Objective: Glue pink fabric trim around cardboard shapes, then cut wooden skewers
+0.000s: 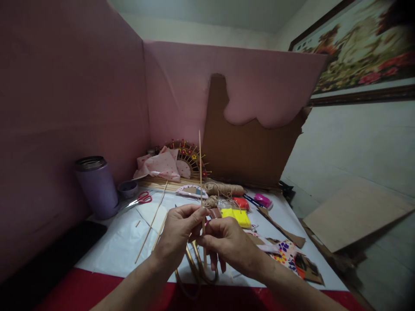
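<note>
A pointed bamboo skewer stands nearly upright in front of me, held at its lower part. My left hand pinches it between thumb and fingers. Just below and to the right, my right hand is closed around the same skewer, its thumb and forefinger meeting at the stick. Under both hands lies a pair of scissors with gold handles, partly hidden. Left of my left hand, another skewer rests on the white sheet near a pale, round-edged piece.
A purple tumbler, a small bowl and red-handled scissors are at left. Behind sit folded pink fabric, a pin-studded fan shape, a twine roll and a yellow packet. Torn cardboard stands at the back.
</note>
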Motion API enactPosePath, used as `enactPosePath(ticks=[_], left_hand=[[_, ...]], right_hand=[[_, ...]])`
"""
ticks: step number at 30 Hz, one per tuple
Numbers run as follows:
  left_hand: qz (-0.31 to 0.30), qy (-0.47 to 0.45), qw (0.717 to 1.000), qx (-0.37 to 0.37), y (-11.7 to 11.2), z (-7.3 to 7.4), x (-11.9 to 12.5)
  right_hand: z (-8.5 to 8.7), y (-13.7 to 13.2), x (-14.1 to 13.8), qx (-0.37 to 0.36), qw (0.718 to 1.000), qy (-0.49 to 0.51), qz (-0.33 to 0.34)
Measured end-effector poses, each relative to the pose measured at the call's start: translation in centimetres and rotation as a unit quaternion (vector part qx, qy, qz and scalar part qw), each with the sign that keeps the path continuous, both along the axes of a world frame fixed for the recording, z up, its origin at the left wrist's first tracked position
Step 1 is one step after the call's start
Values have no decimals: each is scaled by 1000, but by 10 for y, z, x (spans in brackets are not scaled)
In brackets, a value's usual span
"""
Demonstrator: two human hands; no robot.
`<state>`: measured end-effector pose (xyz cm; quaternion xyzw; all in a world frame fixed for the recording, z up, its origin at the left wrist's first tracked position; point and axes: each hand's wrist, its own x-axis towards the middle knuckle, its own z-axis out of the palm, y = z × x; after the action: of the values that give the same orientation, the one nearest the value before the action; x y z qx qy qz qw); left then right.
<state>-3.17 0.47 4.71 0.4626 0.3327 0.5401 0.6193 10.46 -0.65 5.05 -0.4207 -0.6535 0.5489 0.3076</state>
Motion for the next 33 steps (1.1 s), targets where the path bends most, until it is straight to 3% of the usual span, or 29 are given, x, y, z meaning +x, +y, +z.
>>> enactPosePath(ticks=[7,16,18,23,27,33], left_hand=[[34,-13,999,2,2,-1,0],[-5,-10,1000,-22,2,-2,1],[-1,-17,999,-30,3,-3,0],[4,-33,998,-54,5,-5,0],[12,-31,998,-55,3,-8,3],[38,-21,998,-39,-1,-11,9]], right_hand=[[-6,1,1,-22,999,16,27],[5,1,6,13,998,-52,23],[9,0,8,52,995,-90,9],[16,-4,10,247,959,-101,-93],[10,-5,6,290,945,-117,-95],[1,-4,3,413,889,-159,-118]])
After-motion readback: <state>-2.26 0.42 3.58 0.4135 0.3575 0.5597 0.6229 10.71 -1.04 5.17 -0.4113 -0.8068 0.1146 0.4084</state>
